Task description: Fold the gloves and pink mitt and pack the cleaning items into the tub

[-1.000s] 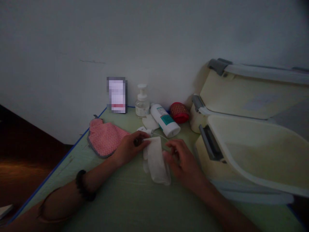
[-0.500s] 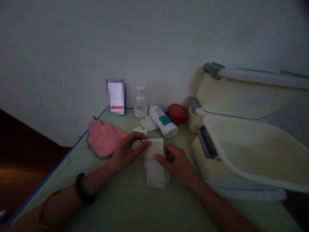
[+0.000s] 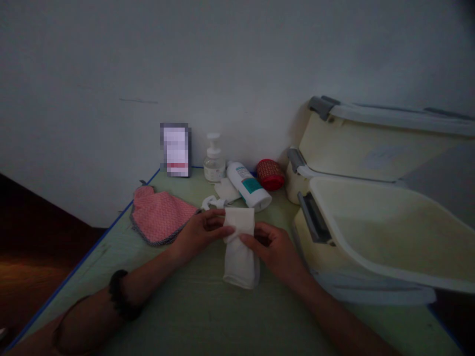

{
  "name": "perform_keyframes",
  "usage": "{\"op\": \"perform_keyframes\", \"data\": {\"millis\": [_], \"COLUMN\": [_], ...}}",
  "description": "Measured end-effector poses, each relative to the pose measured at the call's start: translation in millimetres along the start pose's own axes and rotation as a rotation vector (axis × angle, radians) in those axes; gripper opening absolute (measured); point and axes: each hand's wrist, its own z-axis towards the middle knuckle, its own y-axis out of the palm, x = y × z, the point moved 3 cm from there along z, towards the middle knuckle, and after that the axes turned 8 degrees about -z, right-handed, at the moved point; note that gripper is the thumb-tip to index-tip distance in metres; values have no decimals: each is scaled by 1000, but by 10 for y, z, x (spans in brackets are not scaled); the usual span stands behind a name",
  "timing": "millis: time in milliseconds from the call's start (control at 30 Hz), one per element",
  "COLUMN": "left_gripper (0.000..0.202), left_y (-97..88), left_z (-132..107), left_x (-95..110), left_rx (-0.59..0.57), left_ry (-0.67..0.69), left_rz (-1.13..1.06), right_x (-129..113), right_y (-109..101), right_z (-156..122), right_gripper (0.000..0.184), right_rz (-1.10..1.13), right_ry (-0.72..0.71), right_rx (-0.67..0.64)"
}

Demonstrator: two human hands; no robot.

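A narrow, folded white cloth point(image 3: 241, 264) hangs between my two hands over the green tabletop point(image 3: 208, 306). Its layered lower end points toward me. My left hand point(image 3: 202, 230) pinches its left edge near the top, thumb in front and fingers behind. From the other side, my right hand point(image 3: 276, 249) grips the right edge, its thumb pressed on the front. Whether the cloth's lower end touches the table I cannot tell. Just left of my left hand lies a pink cloth point(image 3: 159, 215) with a dark checked border.
Along the wall stand a lit phone point(image 3: 176, 151) and a clear pump bottle point(image 3: 214, 165). A white bottle point(image 3: 249, 187) lies on its side by a red woven round thing point(image 3: 270, 174). White trigger nozzle point(image 3: 213, 202) beyond my hands. Large cream bin point(image 3: 334, 257), lid raised, at right.
My left hand has shifted from the cloth's upper corner a little down its left edge, thumb now on the front. The cloth's top has tipped up slightly. The view has shifted slightly.
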Motion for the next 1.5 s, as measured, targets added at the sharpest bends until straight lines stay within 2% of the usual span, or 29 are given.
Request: {"op": "perform_keyframes", "data": {"millis": [200,333,567,733,933,1100,1333,1400,1500], "left_gripper": [26,23,27,32,25,35,24,22,25], "left_y": [14,15,23,53,21,32,26,21,35], "left_z": [-31,-43,-36,-44,-55,-55,-62,-63,-70], "left_x": [13,-2,6,8,-12,10,-11,-16,5], "left_rx": [70,113,28,-19,35,-99,-23,-33,-108], "left_ry": [12,-30,-113,-155,-127,-165,-184,-176,-174], "left_rz": [-79,-91,-103,-44,-11,-69,-66,-76,-74], "right_x": [-15,-11,-4,27,56,76,51,54,78], "right_y": [13,24,13,-38,-14,-11,-15,-18,-16], "right_z": [-37,-51,-25,-12,-6,-6,-6,0,11], "right_gripper": [29,26,23,25,33,34,41,44,40], "right_rz": [37,59,21,-9,110,180,213,246,288], "right_ry": [93,157,74,86,138,202,180,167,160], "right_rx": [-72,-129,-52,4,-182,-82,-159,-178,-173]}}
